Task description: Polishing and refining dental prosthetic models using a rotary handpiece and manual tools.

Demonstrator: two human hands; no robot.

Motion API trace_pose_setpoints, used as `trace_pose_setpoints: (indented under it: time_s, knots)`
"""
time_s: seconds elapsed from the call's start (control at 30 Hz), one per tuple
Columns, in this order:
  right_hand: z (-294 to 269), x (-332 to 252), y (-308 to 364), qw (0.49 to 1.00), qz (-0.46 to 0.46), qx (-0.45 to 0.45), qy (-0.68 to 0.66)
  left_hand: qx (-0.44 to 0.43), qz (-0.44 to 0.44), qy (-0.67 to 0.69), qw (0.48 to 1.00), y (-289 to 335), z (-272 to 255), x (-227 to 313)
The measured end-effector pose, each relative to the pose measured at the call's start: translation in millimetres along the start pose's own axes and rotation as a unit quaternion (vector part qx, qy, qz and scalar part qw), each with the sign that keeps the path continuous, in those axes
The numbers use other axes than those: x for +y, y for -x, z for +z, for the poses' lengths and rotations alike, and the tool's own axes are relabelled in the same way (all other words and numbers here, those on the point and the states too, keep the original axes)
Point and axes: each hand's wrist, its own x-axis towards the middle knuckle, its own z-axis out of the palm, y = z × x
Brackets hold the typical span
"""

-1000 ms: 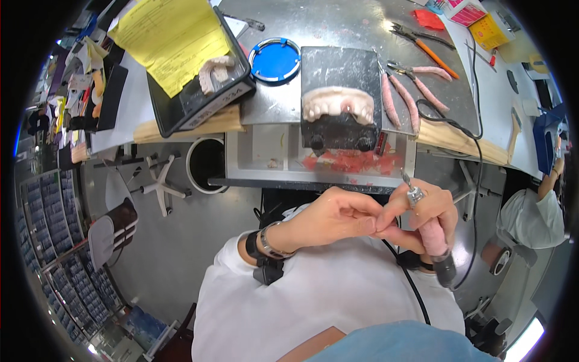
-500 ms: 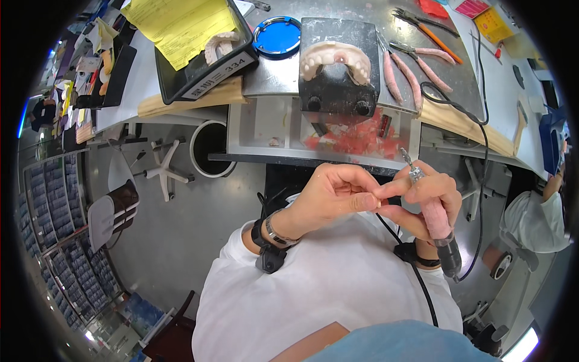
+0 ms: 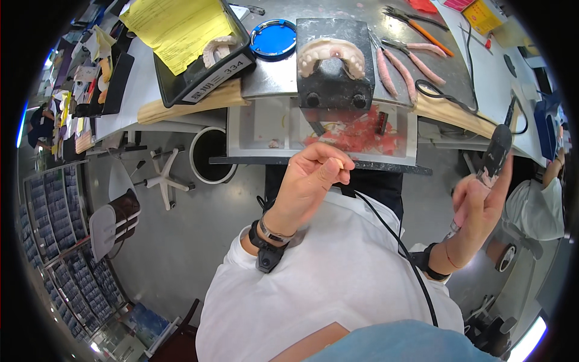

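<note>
My left hand (image 3: 309, 184) is raised in front of the open drawer, thumb and forefinger pinched on a small pale tooth-like piece (image 3: 339, 163). Out to the right, my right hand (image 3: 479, 208) grips a rotary handpiece (image 3: 497, 149) with a black rear end and a pink-wrapped grip. The handpiece's black end points up and away; its metal tip points down towards my wrist. Beyond my left hand, a plaster dental arch model (image 3: 333, 49) with a small pink spot at its front rests on a black block (image 3: 332, 87).
The drawer (image 3: 253, 154) holds red and pink shavings (image 3: 362, 136). Pink-handled pliers (image 3: 401, 75) and orange-handled pliers (image 3: 431, 37) lie right of the block. To the left are a blue round lid (image 3: 273, 38) and a black tray (image 3: 175, 90) with yellow paper (image 3: 181, 33). A cord (image 3: 446, 96) crosses the bench's right side.
My hands have parted. The right one has swung out to the right and turned the handpiece over, black end up. The left has shifted slightly left and away, keeping the small pale piece.
</note>
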Motion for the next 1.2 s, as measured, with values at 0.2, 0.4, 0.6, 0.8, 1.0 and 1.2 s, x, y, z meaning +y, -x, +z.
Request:
trace_pose_setpoints:
  time_s: [0.2, 0.4, 0.6, 0.8, 1.0, 1.2]
  knots:
    - [-52, 4, -8, 0.923, -0.126, -0.182, -0.315, 0.011, 0.0, 0.039, 0.999, 0, -6, 1]
    - [-56, 4, -21, 0.732, -0.192, -0.322, -0.568, 0.001, 0.027, 0.043, 0.999, -4, -11, 5]
    - [-43, 6, 1, 0.986, -0.12, -0.117, -0.023, 0.0, -0.012, 0.051, 0.999, 4, -8, 4]
    - [13, -14, 2, 0.965, -0.221, -0.097, 0.106, -0.074, -0.032, 0.045, 0.996, 0, -1, 1]
    - [56, -9, 11, 0.923, -0.219, -0.294, 0.113, -0.127, -0.082, 0.066, 0.986, 1, 1, -7]
    - [83, 16, 15, 0.92, -0.279, -0.272, 0.047, -0.132, -0.085, 0.149, 0.976, 3, -9, -8]
